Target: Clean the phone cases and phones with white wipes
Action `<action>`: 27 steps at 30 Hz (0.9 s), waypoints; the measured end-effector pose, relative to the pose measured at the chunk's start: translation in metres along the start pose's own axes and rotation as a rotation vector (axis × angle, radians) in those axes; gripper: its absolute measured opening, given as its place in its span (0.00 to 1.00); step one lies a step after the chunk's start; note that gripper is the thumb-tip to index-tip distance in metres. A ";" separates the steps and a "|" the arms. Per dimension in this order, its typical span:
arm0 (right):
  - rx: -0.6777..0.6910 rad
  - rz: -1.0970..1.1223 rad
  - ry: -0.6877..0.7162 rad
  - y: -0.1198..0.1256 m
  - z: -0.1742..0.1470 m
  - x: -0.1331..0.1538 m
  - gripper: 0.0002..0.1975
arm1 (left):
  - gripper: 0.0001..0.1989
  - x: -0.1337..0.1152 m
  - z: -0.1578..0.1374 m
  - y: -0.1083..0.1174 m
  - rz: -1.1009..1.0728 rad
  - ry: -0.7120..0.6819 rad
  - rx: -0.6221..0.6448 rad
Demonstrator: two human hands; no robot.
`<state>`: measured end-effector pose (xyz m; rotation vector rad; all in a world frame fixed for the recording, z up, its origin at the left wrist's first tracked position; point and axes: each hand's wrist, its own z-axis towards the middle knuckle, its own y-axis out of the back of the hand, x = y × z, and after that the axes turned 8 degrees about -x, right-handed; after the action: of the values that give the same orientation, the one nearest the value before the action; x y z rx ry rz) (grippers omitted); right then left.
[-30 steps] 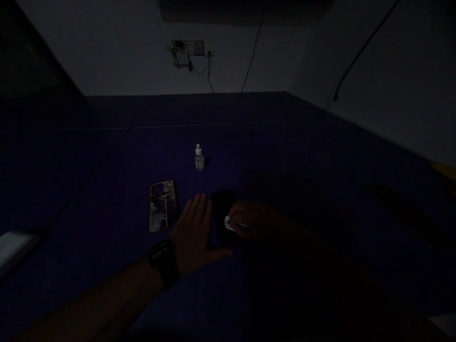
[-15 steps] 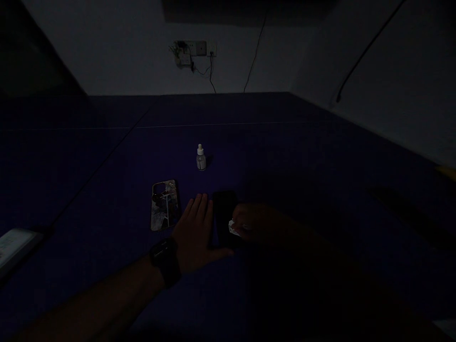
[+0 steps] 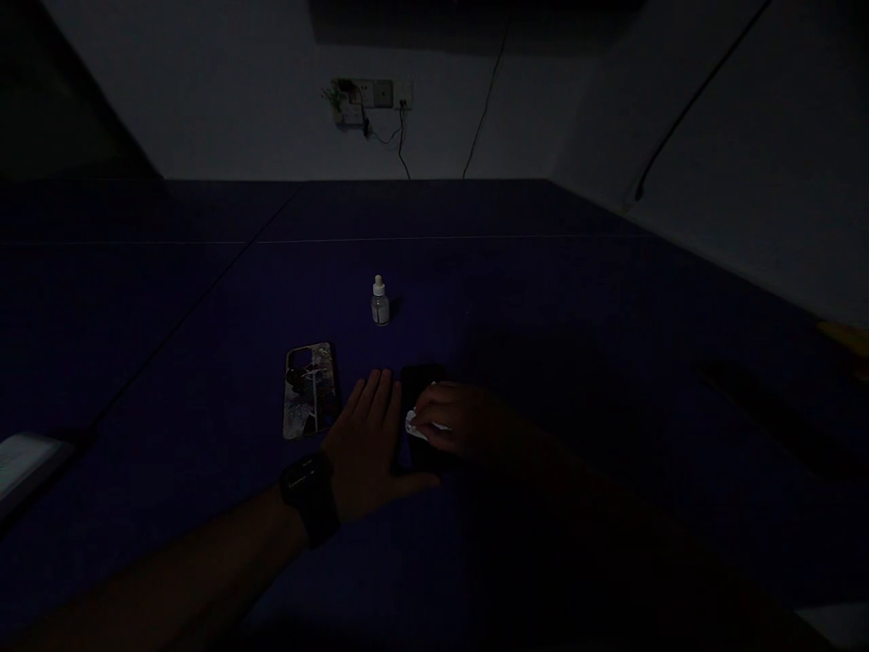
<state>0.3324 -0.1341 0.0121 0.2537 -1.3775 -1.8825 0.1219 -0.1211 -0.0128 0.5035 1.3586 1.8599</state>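
A dark phone (image 3: 422,375) lies flat on the blue surface (image 3: 339,580), its middle covered by my right hand (image 3: 452,418). The fingers of that hand are closed around a crumpled white tissue (image 3: 414,426), which is pressed against the phone. Along the phone's left side my left hand (image 3: 367,453) lies flat, fingers stretched forward and thumb by the phone's near end. A patterned phone case (image 3: 310,391) rests left of my left hand. Farther out stands a small dropper bottle (image 3: 380,304) with a white cap.
The scene is very dim. A white box-like object (image 3: 27,466) lies at the left edge, and a dark long object (image 3: 767,412) at the right. Wall sockets (image 3: 373,93) with cables are at the back. Something yellow (image 3: 845,340) shows at the right edge.
My right hand has slid left across the phone with the tissue. My left hand stays flat in its place; the whole view has shifted slightly.
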 end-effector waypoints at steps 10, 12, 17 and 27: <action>0.008 0.005 0.054 -0.001 0.003 0.000 0.07 | 0.59 0.000 -0.001 -0.001 -0.001 -0.008 -0.013; 0.009 0.008 0.028 0.001 -0.002 -0.005 0.06 | 0.60 0.000 -0.001 -0.001 -0.004 -0.004 -0.009; -0.066 -0.072 -0.084 0.001 -0.001 -0.010 0.07 | 0.60 -0.002 0.001 0.001 -0.014 0.012 0.006; -0.074 -0.005 -0.050 0.004 -0.006 -0.012 0.06 | 0.60 -0.002 0.001 0.003 -0.014 0.018 0.013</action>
<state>0.3462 -0.1310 0.0100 0.1747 -1.3385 -1.9514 0.1230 -0.1225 -0.0089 0.4841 1.3828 1.8498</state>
